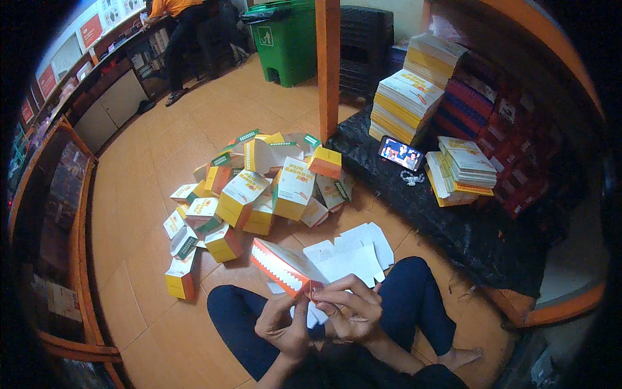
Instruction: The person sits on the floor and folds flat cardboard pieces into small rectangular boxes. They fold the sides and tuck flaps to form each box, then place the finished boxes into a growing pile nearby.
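Orange-and-white carton blank point(283, 266), half-folded, sits over the lap, right hand point(350, 310) pinching its near flap, left hand point(283, 327) closed underneath, so folding seems underway and tucking that flap likely follows, folded boxes point(249, 194) piled farther off.

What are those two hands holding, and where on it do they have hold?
Both hands, left hand and right hand, hold a partly folded cardboard box by its near end, fingers pinching the end flaps.
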The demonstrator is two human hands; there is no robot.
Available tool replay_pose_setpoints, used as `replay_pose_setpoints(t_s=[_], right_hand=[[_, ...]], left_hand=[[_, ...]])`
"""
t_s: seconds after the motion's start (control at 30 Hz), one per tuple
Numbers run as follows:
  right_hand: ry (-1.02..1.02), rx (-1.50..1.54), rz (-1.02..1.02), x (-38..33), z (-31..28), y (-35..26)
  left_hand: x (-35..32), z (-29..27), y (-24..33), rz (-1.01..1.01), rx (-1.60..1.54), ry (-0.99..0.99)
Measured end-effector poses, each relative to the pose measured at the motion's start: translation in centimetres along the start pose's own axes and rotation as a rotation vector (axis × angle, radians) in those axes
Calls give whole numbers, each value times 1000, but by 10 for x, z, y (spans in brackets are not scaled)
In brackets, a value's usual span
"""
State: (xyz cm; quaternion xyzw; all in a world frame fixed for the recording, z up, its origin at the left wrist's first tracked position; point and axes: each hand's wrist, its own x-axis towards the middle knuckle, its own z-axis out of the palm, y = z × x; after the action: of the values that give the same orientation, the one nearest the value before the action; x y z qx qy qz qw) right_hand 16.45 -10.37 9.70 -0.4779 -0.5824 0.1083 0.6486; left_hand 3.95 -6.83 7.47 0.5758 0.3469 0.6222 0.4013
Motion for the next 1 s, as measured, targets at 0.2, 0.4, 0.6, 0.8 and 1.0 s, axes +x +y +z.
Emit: replay_pose_setpoints(t_s=[0.2, 0.4, 0.6, 0.8, 1.0], right_hand=[[-15, 45, 66, 0, -4, 5], [43, -110, -20, -7, 15, 15], [-121, -329, -130, -14, 19, 19], [-271, -576, -120, -12, 14, 25], [-58, -540, 100, -4, -2, 15]], left_hand=[[-7, 4, -2, -47, -4, 8], [-15, 15, -5, -13, 95, 35], [-5, 11, -5, -36, 81, 136], [24, -19, -8, -192, -230, 287], [27, -7, -10, -500, -648, 221]])
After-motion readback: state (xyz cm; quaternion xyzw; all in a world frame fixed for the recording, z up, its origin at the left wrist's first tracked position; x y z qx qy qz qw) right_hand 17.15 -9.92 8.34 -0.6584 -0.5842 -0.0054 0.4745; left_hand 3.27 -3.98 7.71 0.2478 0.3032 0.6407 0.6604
